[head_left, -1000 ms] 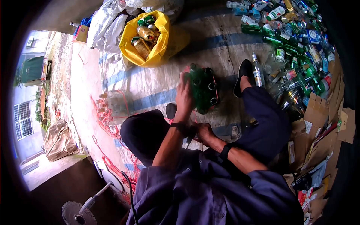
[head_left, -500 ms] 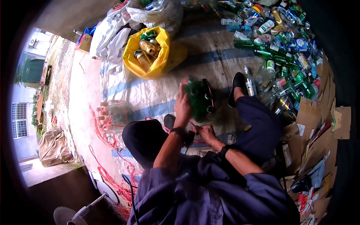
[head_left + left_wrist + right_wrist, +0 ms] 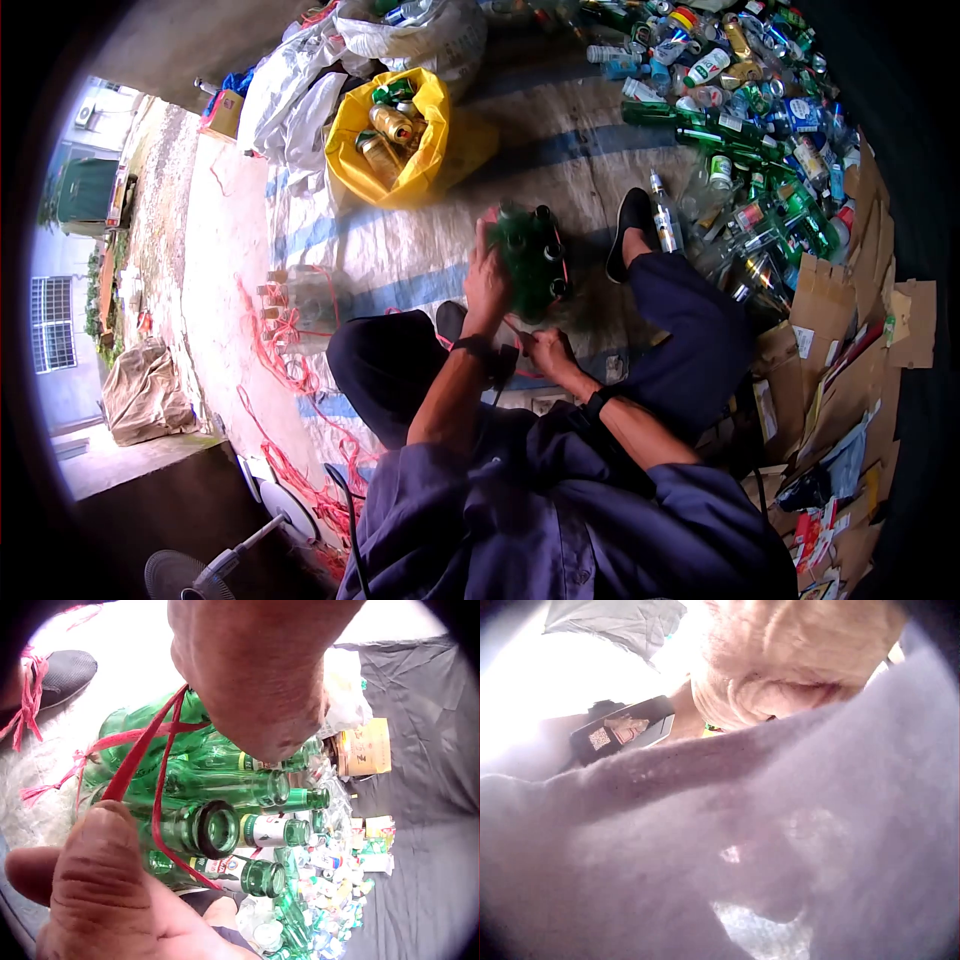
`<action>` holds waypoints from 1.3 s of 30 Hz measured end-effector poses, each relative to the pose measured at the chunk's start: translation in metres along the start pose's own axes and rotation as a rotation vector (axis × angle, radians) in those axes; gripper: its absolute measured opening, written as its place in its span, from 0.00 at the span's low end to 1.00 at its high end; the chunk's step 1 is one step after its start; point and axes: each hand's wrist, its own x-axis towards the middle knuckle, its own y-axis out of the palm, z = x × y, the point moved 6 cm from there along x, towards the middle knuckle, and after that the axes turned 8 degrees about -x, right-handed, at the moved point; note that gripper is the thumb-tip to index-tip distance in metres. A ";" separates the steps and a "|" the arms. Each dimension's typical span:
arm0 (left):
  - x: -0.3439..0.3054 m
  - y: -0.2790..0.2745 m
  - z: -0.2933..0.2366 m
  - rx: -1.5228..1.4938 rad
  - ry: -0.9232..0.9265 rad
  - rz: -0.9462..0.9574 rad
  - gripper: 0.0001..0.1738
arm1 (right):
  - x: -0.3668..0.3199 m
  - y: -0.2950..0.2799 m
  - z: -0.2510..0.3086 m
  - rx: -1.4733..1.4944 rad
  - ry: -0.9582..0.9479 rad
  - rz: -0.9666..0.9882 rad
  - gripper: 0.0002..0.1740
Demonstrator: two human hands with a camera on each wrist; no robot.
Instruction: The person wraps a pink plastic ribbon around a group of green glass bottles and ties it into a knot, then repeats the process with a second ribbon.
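A bundle of green glass bottles (image 3: pixel 537 255) stands on the sheet between the person's feet, tied with red plastic twine (image 3: pixel 135 761). My left hand (image 3: pixel 487 283) grips the bundle's left side; its fingertips are hidden in the left wrist view, where the back of the hand overlaps the bottles. Just below the bundle, my right hand (image 3: pixel 550 353) pinches the twine between thumb and finger, and the strand runs taut toward the left hand. Blurred pale cloth (image 3: pixel 705 825) fills most of the right wrist view, with part of a hand (image 3: pixel 795 660) above it.
A yellow bag (image 3: pixel 440 130) of cans stands ahead, beside white sacks (image 3: pixel 285 110). Bottles and cans (image 3: pixel 740 130) heap at the right, near flattened cardboard (image 3: pixel 820 310). Clear bottles (image 3: pixel 310 300) and loose red twine (image 3: pixel 290 455) lie left, with a fan (image 3: pixel 190 575) below.
Over the second, the head view has tilted and the bundle has turned slightly. My right hand has drawn away from the left wrist, stretching the twine. Little differs over the last half second.
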 end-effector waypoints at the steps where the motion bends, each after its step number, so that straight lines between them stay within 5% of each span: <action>1: 0.000 -0.001 -0.002 0.011 0.016 0.002 0.19 | -0.001 0.003 0.002 -0.003 -0.016 0.058 0.10; 11: 0.004 0.001 -0.010 0.082 -0.021 0.011 0.16 | -0.010 0.024 -0.010 0.275 0.192 0.106 0.13; 13: 0.005 0.002 -0.012 0.086 0.006 -0.006 0.16 | -0.011 0.027 0.002 0.069 -0.123 0.036 0.09; 14: 0.006 0.001 -0.013 0.090 0.036 -0.035 0.16 | -0.014 0.038 -0.006 0.071 -0.115 0.043 0.09; 16: 0.005 0.001 -0.010 0.074 0.013 -0.021 0.17 | -0.027 0.064 -0.024 0.695 0.185 0.142 0.12; 17: 0.006 0.002 -0.008 0.084 -0.009 -0.007 0.17 | -0.032 0.068 -0.029 0.698 0.190 0.151 0.12; 19: 0.009 0.004 -0.008 0.089 -0.022 -0.001 0.17 | -0.025 0.036 -0.004 0.119 -0.082 0.114 0.13; 22: 0.012 0.000 -0.010 0.086 -0.042 -0.004 0.16 | -0.022 0.036 -0.002 0.157 -0.270 -0.068 0.11; 26: 0.002 0.002 -0.011 0.090 -0.011 -0.006 0.16 | -0.039 0.037 -0.009 0.014 -0.093 0.105 0.12; 28: 0.002 0.004 -0.008 0.086 -0.015 -0.019 0.16 | -0.034 0.039 -0.008 -0.230 -0.249 0.048 0.11; 29: 0.003 0.005 -0.005 0.074 -0.002 -0.035 0.16 | -0.029 0.032 -0.015 0.107 -0.114 -0.006 0.10; 30: 0.002 0.002 -0.003 0.065 0.009 -0.049 0.16 | -0.022 0.021 -0.007 0.098 -0.134 -0.013 0.10; 32: 0.006 -0.004 -0.007 0.061 -0.020 -0.043 0.15 | -0.017 0.006 -0.007 0.219 0.120 0.074 0.10; 33: 0.006 -0.005 -0.009 0.058 -0.016 -0.052 0.15 | -0.012 -0.013 0.007 0.049 -0.052 -0.162 0.13; 39: -0.001 -0.002 0.000 0.034 0.024 -0.086 0.14 | 0.000 -0.044 0.019 0.040 0.002 -0.136 0.16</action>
